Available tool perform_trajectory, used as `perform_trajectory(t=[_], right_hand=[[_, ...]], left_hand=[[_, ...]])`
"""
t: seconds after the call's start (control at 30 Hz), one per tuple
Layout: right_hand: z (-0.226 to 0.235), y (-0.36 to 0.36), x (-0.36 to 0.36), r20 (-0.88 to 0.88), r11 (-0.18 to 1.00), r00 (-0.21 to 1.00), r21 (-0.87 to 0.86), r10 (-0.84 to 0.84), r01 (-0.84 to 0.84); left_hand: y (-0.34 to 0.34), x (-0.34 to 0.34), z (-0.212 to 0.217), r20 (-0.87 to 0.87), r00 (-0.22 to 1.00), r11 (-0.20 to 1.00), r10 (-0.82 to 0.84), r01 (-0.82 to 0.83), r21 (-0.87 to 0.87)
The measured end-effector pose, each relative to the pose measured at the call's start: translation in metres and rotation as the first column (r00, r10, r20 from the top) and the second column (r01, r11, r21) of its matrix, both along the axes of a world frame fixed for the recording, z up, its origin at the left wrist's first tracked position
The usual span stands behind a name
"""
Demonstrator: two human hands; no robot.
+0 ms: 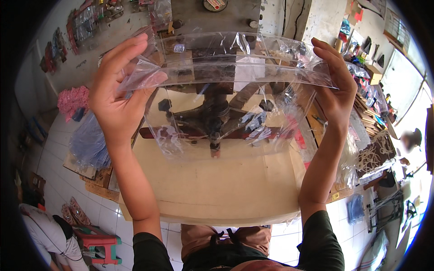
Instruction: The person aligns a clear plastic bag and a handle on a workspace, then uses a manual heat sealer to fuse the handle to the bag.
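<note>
Between my raised hands a clear plastic bag (203,74) is stretched, its folded upper edge facing me and its see-through body hanging below. My left hand (120,86) is closed on its left end, the thumb inside the fold and the fingers behind. At the other end, my right hand (337,74) grips the right corner with bent fingers; part of that grip is hidden. Through the plastic I see a dark metal machine (212,110) with spread arms and a red-brown bar (190,132). Below lies a cream-covered worktable (212,189).
A stack of bluish clear plastic (89,142) lies at the left, near a pink heap (73,101). Pale cords (376,149) and stacked flat boards (368,113) stand at the right. A person (52,232) is beside a red and green stool (99,244) at the lower left.
</note>
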State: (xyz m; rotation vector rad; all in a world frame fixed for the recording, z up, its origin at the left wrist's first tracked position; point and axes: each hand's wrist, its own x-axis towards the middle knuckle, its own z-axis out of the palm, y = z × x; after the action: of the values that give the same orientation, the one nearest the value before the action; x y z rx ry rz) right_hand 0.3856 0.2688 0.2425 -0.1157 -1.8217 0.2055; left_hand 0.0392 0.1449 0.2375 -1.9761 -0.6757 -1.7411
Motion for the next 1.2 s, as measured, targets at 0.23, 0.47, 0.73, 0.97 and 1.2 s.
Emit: perform_trajectory(t=[0.23, 0.47, 0.73, 0.97, 1.2], right_hand=[[-0.001, -0.001, 0.007, 0.045, 0.999, 0.999, -0.034, 0.017, -0.015], [0.001, 0.007, 0.013, 0.075, 0.988, 0.992, 0.132, -0.097, 0.086], [-0.003, 0.01, 0.02, 0.089, 0.995, 0.993, 0.056, 0.077, -0.082], [-0.007, 0.005, 0.02, 0.002, 0.999, 0.999, -0.014, 0.046, -0.046], [-0.005, -0.003, 0.03, 0.049, 0.986, 0.998, -0.158, -0.049, 0.056]], left_hand=[[0.002, -0.002, -0.005, 0.019, 1.0, 0.986, -0.013, 0.016, -0.168], [0.005, 0.0, -0.006, 0.009, 1.0, 0.992, 0.019, -0.017, -0.128], [0.011, 0.002, -0.007, -0.026, 0.999, 0.999, -0.022, 0.023, 0.036], [0.01, 0.004, -0.01, 0.011, 1.0, 1.0, -0.012, 0.012, 0.013], [0.011, 0.005, -0.015, 0.083, 0.997, 0.998, -0.007, 0.013, -0.065]])
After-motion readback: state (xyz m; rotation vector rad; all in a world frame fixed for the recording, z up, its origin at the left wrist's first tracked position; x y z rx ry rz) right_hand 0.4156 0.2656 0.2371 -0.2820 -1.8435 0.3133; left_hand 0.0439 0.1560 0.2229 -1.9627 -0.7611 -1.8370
